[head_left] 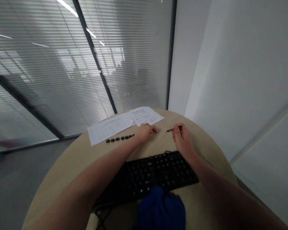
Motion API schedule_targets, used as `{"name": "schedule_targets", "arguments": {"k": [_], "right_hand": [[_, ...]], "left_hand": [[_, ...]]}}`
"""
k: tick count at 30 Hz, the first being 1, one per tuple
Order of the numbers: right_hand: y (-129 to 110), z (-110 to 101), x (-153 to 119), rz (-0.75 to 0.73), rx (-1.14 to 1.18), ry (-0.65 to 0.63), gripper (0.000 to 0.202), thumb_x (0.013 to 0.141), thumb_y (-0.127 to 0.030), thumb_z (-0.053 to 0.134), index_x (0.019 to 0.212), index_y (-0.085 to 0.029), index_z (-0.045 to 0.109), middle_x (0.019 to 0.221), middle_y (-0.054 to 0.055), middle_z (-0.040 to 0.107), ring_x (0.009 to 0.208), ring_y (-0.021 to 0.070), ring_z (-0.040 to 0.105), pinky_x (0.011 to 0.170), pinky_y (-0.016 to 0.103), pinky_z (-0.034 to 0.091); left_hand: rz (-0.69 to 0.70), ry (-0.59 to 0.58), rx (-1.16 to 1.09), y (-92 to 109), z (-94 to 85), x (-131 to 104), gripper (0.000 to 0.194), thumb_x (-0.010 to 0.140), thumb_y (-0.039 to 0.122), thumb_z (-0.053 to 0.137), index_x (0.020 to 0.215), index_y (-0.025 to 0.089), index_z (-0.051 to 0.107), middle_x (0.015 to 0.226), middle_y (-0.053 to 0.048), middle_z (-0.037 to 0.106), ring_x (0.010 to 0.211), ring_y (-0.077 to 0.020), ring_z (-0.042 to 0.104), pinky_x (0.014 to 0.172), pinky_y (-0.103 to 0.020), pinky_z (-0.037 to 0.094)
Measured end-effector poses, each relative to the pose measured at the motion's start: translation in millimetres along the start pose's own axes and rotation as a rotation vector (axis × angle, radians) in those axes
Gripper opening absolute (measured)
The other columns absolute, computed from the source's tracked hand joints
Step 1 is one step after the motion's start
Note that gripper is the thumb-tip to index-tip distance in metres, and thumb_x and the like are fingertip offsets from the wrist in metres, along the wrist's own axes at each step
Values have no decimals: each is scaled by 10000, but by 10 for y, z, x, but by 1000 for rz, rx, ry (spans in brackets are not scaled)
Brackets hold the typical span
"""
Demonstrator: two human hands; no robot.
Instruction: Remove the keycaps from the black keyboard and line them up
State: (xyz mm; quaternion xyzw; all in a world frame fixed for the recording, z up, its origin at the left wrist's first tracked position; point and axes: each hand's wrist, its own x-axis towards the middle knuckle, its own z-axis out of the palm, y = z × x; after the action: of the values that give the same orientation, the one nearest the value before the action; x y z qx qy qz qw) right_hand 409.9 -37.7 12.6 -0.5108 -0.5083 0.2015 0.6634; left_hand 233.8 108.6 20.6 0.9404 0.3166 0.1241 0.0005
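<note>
My left hand (146,131) is at the middle of the round table, beyond the keyboard, its fingertips pinched on a small black keycap (154,131). To its left, several black keycaps (117,139) lie in a row on the wood. My right hand (181,135) is closed around a thin dark tool (170,130), whose metallic tip points left toward my left hand without touching it. Below both hands lies a black keyboard (156,172), partly covered by my left forearm.
Two printed paper sheets (110,126) lie at the back of the round wooden table (69,169). Blue cloth (160,209) shows at the front edge over the keyboard's near side. A cable (103,218) hangs at the lower left. Glass with blinds and a white wall stand behind.
</note>
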Motion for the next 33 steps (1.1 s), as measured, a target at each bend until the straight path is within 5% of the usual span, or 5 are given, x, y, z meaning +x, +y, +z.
{"name": "schedule_targets", "arguments": {"k": [7, 15, 19, 24, 33], "right_hand": [[-36, 2, -36, -43, -95, 7, 232, 967, -450, 521, 932, -221, 534, 680, -11, 566, 609, 165, 535, 546, 277, 389], [-58, -35, -9, 74, 19, -58, 293, 995, -535, 455, 970, -245, 480, 647, -16, 500, 575, 160, 470, 507, 274, 373], [-140, -25, -59, 131, 87, -274, 355, 977, -594, 455, 904, -246, 466, 590, -52, 438, 513, 134, 403, 475, 259, 338], [-136, 133, -264, 165, 29, -728, 326, 972, -546, 497, 868, -237, 491, 599, -59, 494, 509, 121, 457, 523, 259, 381], [-55, 251, -370, 149, -161, -798, 236, 997, -447, 462, 887, -239, 492, 621, -48, 525, 539, 145, 504, 562, 277, 401]], "left_hand": [[-20, -51, 51, -88, 144, 63, 167, 868, 269, 666, 996, 215, 759, 977, -85, 759, 1032, -297, 642, 970, -452, 449], [-34, -71, 22, -84, 103, 80, 290, 835, 287, 705, 1112, 201, 724, 1078, -113, 747, 1089, -304, 621, 1003, -454, 442], [-23, 17, -29, -33, -7, -29, 304, 837, 263, 703, 1132, 196, 722, 1165, -112, 731, 1134, -295, 608, 1034, -436, 434], [-97, 34, -155, 140, -80, -313, 173, 898, 254, 594, 945, 214, 756, 926, -49, 758, 885, -213, 665, 855, -323, 496], [-204, 43, -282, 256, 63, -466, 187, 887, 249, 583, 913, 196, 761, 839, -52, 755, 734, -187, 646, 684, -287, 464]]}}
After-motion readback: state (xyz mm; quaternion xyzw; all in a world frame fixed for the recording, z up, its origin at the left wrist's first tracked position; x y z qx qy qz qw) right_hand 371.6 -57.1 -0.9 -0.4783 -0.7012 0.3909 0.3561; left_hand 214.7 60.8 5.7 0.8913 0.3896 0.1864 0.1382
